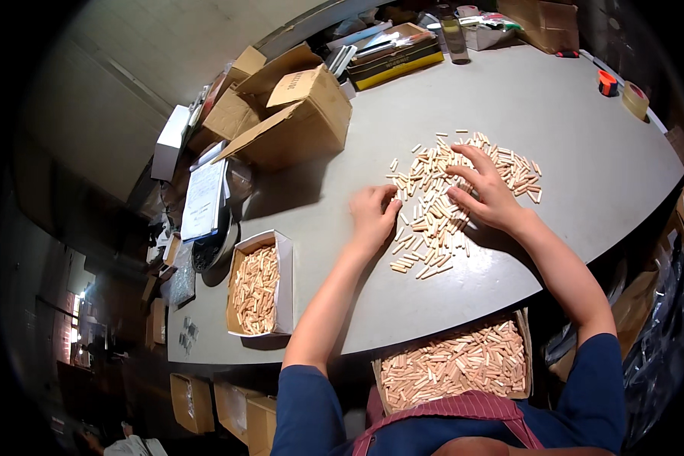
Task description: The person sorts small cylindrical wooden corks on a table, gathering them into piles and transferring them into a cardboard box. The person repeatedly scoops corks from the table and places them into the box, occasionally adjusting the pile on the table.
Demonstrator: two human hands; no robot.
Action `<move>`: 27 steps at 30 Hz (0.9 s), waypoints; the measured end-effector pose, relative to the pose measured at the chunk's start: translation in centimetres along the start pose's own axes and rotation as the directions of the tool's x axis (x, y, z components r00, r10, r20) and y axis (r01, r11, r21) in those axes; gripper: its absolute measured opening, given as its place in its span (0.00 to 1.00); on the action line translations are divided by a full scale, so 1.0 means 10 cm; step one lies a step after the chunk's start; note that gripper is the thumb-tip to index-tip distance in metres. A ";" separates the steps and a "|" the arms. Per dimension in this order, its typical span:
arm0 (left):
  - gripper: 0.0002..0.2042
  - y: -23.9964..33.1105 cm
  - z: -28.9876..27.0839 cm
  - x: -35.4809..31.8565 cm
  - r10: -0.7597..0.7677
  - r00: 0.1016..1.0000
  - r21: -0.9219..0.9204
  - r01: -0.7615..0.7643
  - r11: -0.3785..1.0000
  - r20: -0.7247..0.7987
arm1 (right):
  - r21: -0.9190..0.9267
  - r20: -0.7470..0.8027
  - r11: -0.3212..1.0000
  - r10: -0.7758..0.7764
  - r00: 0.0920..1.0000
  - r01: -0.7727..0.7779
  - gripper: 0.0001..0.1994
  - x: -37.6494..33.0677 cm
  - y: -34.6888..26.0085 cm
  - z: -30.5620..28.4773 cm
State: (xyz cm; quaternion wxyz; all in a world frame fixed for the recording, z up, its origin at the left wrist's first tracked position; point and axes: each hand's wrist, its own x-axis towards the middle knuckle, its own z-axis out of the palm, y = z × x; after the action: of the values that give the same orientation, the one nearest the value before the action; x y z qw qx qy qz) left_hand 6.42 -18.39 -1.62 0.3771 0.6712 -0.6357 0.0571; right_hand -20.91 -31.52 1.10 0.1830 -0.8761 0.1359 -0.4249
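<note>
Left hand (pixel 372 216): kept bent beside short pale wooden pegs (pixel 438 216); any grip cannot be told.
Right hand (pixel 490 194): spread wide over them, perhaps so many are reached.
Pegs: heaped on smooth grey table (pixel 593 163).

writing on paper (pixel 203 201) too small; person (pixel 135 447) cut off, lower left

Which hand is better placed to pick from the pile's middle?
Likely the right hand: it reaches over the pile of pale pegs, fingers spread, while the left hand is at the pile's left edge.
</note>
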 end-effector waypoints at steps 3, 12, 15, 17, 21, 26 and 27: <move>0.12 -0.09 0.04 -0.04 0.018 0.999 0.083 -0.014 0.996 -0.049 | 0.003 0.016 1.000 0.020 1.000 -0.020 0.18 0.00 0.01 0.06; 0.14 0.21 -0.08 -0.10 -0.045 0.985 -0.282 -0.004 0.959 -0.167 | -0.033 0.009 0.995 0.095 0.995 -0.094 0.29 -0.11 0.27 0.15; 0.13 0.18 -0.19 -0.30 -0.064 0.977 -0.344 -0.009 0.939 -0.202 | 0.062 0.036 0.991 0.115 0.993 -0.117 0.28 -0.15 0.33 0.22; 0.14 0.26 -0.33 -0.34 -0.060 0.971 -0.342 -0.024 0.939 -0.232 | 0.123 0.004 0.984 0.130 0.991 -0.130 0.27 -0.18 0.43 0.20; 0.11 0.34 -0.97 -0.50 0.014 0.950 -0.198 -0.079 0.977 -0.311 | 0.035 0.065 0.997 0.071 0.995 -0.073 0.26 -0.19 0.58 0.17; 0.07 0.25 -1.85 -0.73 -0.141 0.873 -0.244 0.026 0.969 -0.467 | -0.014 0.152 1.000 0.003 0.988 -0.001 0.23 -0.24 0.75 0.25; 0.06 0.19 -2.01 -0.81 -0.166 0.857 -0.241 0.051 0.969 -0.487 | -0.009 0.167 1.000 -0.003 0.986 0.005 0.23 -0.23 0.76 0.25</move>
State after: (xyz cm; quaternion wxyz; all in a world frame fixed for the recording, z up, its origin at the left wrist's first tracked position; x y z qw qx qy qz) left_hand 11.30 -0.01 8.92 0.6042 0.6221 -0.4784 0.1384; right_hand -20.90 -36.86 -5.25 0.1889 -0.9098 0.1202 -0.3496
